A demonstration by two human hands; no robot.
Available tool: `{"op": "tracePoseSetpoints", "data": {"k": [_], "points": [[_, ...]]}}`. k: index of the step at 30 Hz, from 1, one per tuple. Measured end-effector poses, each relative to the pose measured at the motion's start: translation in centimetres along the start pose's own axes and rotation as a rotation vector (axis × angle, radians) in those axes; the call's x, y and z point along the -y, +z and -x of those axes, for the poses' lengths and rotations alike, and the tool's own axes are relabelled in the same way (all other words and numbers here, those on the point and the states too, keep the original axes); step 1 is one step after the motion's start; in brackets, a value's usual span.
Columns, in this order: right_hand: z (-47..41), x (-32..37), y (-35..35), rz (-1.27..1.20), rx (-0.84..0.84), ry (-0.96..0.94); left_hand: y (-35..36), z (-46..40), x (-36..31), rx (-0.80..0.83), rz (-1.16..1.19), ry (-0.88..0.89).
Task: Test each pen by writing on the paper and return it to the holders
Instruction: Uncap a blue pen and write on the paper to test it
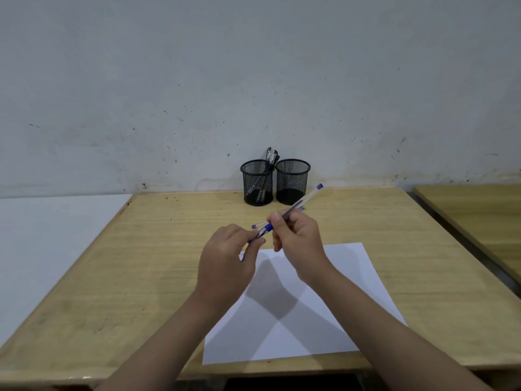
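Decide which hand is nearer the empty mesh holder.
Right. The right hand is in front of the empty holder; the left hand sits further left and nearer the camera.

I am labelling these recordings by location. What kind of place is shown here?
Probably a plain desk in a study or office room: a wooden table against a bare wall, two mesh pen holders, and white paper.

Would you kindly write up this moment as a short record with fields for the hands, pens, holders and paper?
right hand: grips the blue pen by its barrel, raised over the table
left hand: pinches the pen's lower end, by the cap or tip
second pen: lies on the table behind the hands
left holder: holds several dark pens
right holder: looks empty
paper: flat; faint marks near its far left corner
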State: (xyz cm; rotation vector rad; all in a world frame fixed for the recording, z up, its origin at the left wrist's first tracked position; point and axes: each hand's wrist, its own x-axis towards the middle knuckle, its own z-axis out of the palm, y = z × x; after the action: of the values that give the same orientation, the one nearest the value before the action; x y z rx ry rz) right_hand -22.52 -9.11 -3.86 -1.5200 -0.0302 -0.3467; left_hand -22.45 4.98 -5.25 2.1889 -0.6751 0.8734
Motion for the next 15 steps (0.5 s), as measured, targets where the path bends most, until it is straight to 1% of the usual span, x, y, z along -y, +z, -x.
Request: {"op": "tracePoseSetpoints", "data": {"k": [3,6,9,10,12,13,14,15], "points": [[-1.4,-0.3,0.5,-0.066,0.006,0.134,0.0,-0.9,0.3,0.041,-0.094,0.056],[-2.7,-0.9,1.1,-0.211,0.023,0.265,-0.3,-1.5,0.8,0.073,-0.116,0.046],[-3.5,-1.3,2.4,-0.255,0.037,0.337,-0.3,-2.0,1.3,0.077,-0.128,0.028],[-4.1,-1.5,2.4,-0.284,-0.013,0.362,-0.5,-1.9,1.4,0.070,-0.130,0.025],[-6.3,-1.5,0.3,-0.473,-0.239,0.450,-1.4,-0.9,1.8,0.056,-0.136,0.026],[-7.6,-1.4,-1.7,-0.535,-0.353,0.462,-2.2,0.0,2.2,0.060,-0.142,0.024],[-8.6,-1.3,-3.9,-0.513,-0.429,0.438,-3.1,1.0,2.8,0.061,-0.143,0.018],[-9.1,-0.9,-5.6,-0.430,-0.451,0.398,-3.9,1.8,3.5,0.050,-0.136,-0.011]]}}
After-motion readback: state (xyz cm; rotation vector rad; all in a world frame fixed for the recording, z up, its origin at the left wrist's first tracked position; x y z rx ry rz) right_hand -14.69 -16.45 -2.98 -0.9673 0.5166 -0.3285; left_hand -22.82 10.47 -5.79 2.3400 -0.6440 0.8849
